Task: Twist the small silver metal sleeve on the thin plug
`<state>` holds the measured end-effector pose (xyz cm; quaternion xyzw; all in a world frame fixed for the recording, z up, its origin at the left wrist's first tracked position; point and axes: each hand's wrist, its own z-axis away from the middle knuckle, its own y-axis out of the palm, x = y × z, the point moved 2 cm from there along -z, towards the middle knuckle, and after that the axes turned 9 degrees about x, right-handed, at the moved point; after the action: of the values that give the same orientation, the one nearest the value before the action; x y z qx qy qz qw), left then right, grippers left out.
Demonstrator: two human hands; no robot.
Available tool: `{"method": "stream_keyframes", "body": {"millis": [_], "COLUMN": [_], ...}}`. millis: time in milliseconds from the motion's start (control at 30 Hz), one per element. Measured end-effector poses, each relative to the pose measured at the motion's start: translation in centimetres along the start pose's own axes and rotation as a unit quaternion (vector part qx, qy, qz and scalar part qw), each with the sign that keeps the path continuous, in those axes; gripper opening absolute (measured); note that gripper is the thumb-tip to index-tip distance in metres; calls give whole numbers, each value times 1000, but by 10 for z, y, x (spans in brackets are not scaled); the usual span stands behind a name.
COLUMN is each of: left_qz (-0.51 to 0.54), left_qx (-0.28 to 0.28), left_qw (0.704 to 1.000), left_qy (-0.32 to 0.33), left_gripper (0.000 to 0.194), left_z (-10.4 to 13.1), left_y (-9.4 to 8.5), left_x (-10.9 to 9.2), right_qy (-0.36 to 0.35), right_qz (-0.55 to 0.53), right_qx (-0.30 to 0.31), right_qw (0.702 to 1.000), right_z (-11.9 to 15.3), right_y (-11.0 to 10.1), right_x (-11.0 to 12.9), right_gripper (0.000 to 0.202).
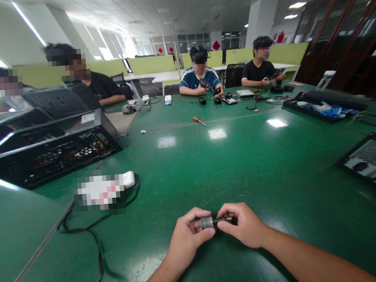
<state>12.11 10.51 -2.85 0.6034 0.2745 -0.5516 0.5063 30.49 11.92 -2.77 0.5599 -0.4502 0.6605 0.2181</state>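
Observation:
Close to the near side of the green table, both hands meet around a small metal part. My left hand pinches a short grey metal cylinder between thumb and fingers. From that cylinder a thin dark shaft, seemingly ridged, runs to the right. Thumb and fingers of my right hand are closed on the shaft, whose dark far end lies partly within the grip. Whether the cylinder and shaft are one piece or two, I cannot tell.
An opened black computer case stands at left, near a white badge with a black lanyard. Farther off lies an orange screwdriver. Another case and a black tray are at right. Several people sit around the table.

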Motion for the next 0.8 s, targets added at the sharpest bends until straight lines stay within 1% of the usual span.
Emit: {"method": "stream_keyframes", "body": {"millis": [467,800], "left_qz": [9,18], "left_qx": [5,-5], "left_qw": [1000,1000], "left_qy": [4,-4], "left_gripper": [36,37], "left_z": [0,2], "left_y": [0,1], "left_x": [0,-4], "right_qy": [5,6], "right_qz": [-17,-16], "right_qx": [9,10], "right_qw": [1000,1000], "right_z": [-2,-1], "right_y": [-1,-1], "right_x": [-3,-4], "right_gripper": [5,7]}}
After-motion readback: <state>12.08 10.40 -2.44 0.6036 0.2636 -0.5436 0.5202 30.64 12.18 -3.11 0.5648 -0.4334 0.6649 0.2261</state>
